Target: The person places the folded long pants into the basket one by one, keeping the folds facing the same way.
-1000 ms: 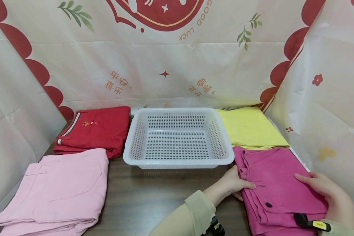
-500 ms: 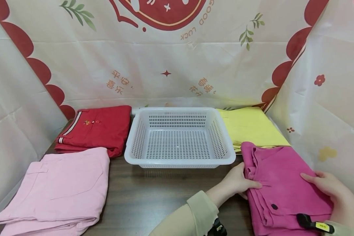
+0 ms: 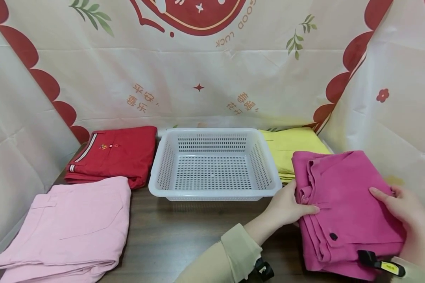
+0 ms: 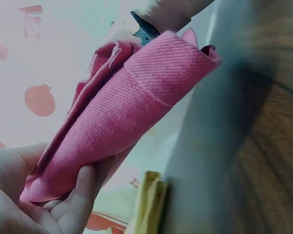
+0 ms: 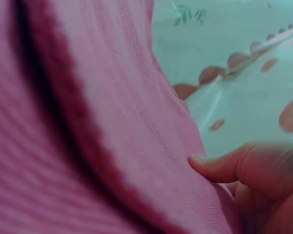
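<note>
Here we go: 4 folded garments round 1 white basket (image 3: 214, 193)! Red garment (image 3: 122, 155) at 9 o'clock, pale pink garment (image 3: 71, 228) at 8 (cut off below), yellow garment (image 3: 288, 143) at 3, partly covered by the magenta garment (image 3: 350, 212) at 4. Left hand (image 3: 287, 205) and right hand (image 3: 403, 208) grip its 2 sides, thumbs on top, right fingers mostly hidden! Backdrop (image 3: 198, 67) at 12 reads "GOOD LUCK"; the yellow wrist label (image 3: 390, 268) is too small.

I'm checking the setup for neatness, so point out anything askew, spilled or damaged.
Nothing looks spilled or damaged. Only the magenta garment, held between the left hand and right hand, looks slightly untidy: its layers are bunched unevenly along the side nearest the white basket.
</note>
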Demonstrator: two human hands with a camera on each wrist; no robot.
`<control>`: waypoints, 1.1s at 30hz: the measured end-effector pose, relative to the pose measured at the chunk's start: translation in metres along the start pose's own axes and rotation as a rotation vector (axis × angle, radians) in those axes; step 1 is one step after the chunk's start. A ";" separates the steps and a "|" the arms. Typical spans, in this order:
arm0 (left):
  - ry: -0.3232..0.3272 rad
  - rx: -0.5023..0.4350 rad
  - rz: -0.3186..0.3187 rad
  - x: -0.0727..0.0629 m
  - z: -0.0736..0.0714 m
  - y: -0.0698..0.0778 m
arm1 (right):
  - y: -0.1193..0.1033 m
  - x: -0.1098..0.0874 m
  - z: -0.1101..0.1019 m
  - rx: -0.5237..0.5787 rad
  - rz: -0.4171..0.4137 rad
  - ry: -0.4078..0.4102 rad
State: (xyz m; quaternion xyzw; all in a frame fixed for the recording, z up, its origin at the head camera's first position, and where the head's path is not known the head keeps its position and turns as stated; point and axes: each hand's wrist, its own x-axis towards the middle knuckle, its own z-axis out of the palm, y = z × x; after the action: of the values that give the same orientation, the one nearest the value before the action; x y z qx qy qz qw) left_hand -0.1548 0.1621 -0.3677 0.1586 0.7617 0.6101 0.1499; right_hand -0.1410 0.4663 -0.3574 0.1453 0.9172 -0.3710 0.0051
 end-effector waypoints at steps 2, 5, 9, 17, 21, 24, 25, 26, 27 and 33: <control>0.012 -0.003 0.014 -0.001 -0.003 0.003 | -0.008 0.000 -0.002 -0.036 -0.024 0.029; 0.030 -0.020 0.035 -0.004 -0.009 0.007 | -0.020 0.001 -0.007 -0.079 -0.048 0.059; 0.061 -0.031 0.079 -0.007 -0.017 0.011 | -0.036 0.002 -0.012 -0.131 -0.056 0.073; 0.100 -0.118 0.168 -0.011 -0.035 0.013 | -0.076 0.005 -0.018 -0.215 -0.139 0.094; 0.091 -0.230 0.181 -0.010 -0.046 0.012 | -0.092 0.008 -0.017 -0.251 -0.173 0.083; 0.084 -0.297 0.162 -0.011 -0.054 0.012 | -0.102 0.011 -0.015 -0.269 -0.200 0.072; 0.085 -0.311 0.149 -0.011 -0.056 0.013 | -0.105 0.011 -0.014 -0.280 -0.212 0.072; 0.089 -0.321 0.140 -0.012 -0.059 0.013 | -0.108 0.012 -0.014 -0.291 -0.226 0.075; 0.090 -0.331 0.136 -0.012 -0.062 0.014 | -0.111 0.012 -0.013 -0.288 -0.233 0.072; 0.126 -0.325 0.134 -0.012 -0.081 0.017 | -0.126 0.013 -0.008 -0.269 -0.267 0.037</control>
State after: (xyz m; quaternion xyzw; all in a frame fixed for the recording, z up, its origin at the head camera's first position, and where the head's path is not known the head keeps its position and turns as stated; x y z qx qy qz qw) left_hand -0.1773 0.0895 -0.3333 0.1442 0.6486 0.7425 0.0848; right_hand -0.1867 0.3890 -0.2674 0.0273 0.9695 -0.2399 -0.0415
